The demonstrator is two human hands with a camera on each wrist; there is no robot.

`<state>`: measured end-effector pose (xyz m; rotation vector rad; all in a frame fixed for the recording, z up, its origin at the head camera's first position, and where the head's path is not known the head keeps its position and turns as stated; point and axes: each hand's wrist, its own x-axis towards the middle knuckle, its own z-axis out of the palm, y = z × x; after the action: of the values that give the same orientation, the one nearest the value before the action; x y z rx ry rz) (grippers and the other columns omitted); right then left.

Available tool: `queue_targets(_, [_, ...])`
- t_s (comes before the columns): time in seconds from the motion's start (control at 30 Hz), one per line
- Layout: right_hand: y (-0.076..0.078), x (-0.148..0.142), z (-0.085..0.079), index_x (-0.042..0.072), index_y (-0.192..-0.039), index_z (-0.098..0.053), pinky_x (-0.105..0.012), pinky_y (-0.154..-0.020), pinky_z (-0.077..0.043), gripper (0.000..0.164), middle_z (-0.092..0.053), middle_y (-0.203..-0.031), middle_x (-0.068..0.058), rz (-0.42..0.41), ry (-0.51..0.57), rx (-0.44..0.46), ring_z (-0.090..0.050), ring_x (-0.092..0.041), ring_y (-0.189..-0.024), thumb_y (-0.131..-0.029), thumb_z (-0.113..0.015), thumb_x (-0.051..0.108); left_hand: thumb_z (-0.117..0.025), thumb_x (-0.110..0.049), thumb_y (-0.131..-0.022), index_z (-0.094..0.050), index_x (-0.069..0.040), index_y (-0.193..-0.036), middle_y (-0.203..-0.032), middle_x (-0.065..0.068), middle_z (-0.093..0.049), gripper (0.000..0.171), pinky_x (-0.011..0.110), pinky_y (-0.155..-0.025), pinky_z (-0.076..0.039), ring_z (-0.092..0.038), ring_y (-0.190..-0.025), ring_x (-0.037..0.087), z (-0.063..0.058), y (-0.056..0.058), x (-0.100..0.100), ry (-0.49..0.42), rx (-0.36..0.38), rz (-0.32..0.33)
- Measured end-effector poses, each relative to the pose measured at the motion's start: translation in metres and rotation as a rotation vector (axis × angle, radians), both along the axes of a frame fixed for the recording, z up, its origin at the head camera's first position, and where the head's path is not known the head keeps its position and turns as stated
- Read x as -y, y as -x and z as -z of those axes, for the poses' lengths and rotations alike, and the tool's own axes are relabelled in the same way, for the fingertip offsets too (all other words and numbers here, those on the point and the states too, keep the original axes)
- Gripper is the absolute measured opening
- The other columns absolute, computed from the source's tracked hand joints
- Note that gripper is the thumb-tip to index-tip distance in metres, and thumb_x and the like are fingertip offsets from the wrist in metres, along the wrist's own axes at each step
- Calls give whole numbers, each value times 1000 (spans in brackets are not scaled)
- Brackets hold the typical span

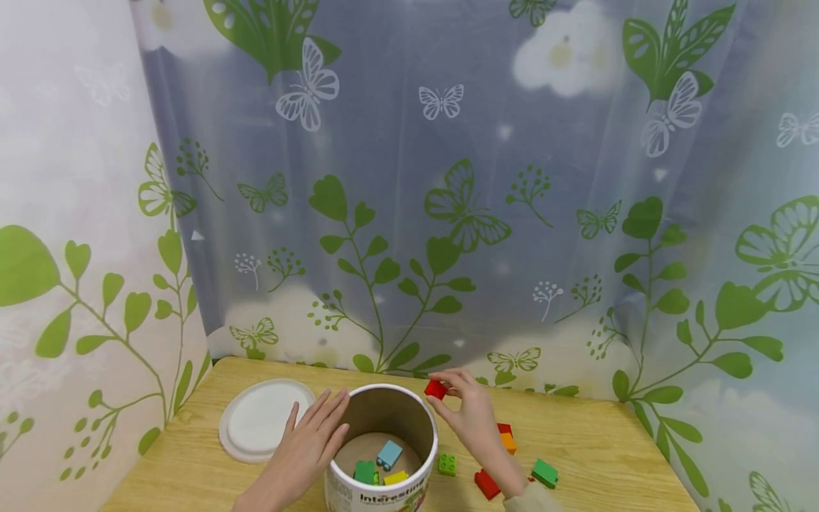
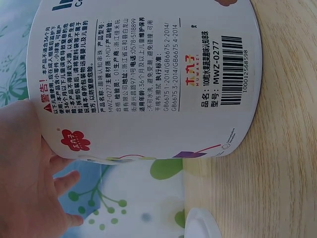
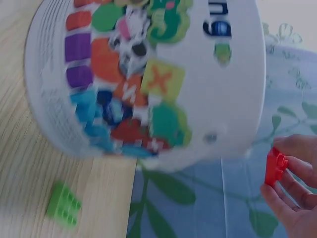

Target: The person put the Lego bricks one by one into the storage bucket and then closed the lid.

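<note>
A white printed round tub (image 1: 380, 491) stands at the table's front middle, its top uncovered. Inside it lie a light blue brick (image 1: 389, 454), a green brick (image 1: 365, 471) and a yellow brick (image 1: 396, 478). My left hand (image 1: 313, 441) rests with fairly straight fingers at the tub's left rim; in the left wrist view it lies against the labelled wall. Just beyond the right rim, my right hand (image 1: 470, 409) pinches a red brick (image 3: 275, 166) between thumb and fingers, raised at about rim height.
A round white lid (image 1: 265, 419) lies left of the tub. On the wooden table to the right are a light green brick (image 1: 447, 464), a red brick (image 1: 488, 484), an orange brick (image 1: 508, 443) and a green brick (image 1: 545, 472). A patterned curtain (image 1: 409, 213) hangs behind.
</note>
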<state>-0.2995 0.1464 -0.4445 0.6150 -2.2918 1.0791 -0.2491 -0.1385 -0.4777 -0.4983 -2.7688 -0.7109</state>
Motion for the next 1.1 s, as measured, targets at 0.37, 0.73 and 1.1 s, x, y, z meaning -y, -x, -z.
queue_targets(0.37, [-1, 42, 4, 6, -110, -74, -31, -78, -61, 28, -65, -104, -3, -151, -153, 61, -68, -18, -89, -84, -83, 8, -46, -37, -108, -46, -14, -155, -161, 0, -40, 51, 69, -119, -11, -29, -152, 29, 0, 0, -2, 16, -23, -10])
queue_targets(0.73, [3, 61, 11, 7, -114, -73, -31, -80, -61, 28, -67, -110, -7, -204, -261, 100, -70, -19, -93, -87, -81, 9, -42, -43, -109, -43, -16, -156, -162, -2, -39, 54, 68, -119, -9, -27, -153, 27, -1, 0, 0, 3, 29, -11])
queue_targets(1.1, [2, 59, 11, 7, -117, -73, -38, -85, -59, 24, -69, -114, -6, -204, -149, 133, -71, -24, -98, -97, -71, 21, -44, -41, -109, -46, -15, -155, -160, 0, -41, 53, 69, -118, -12, -30, -151, 29, 0, 0, 0, 1, -7, -13])
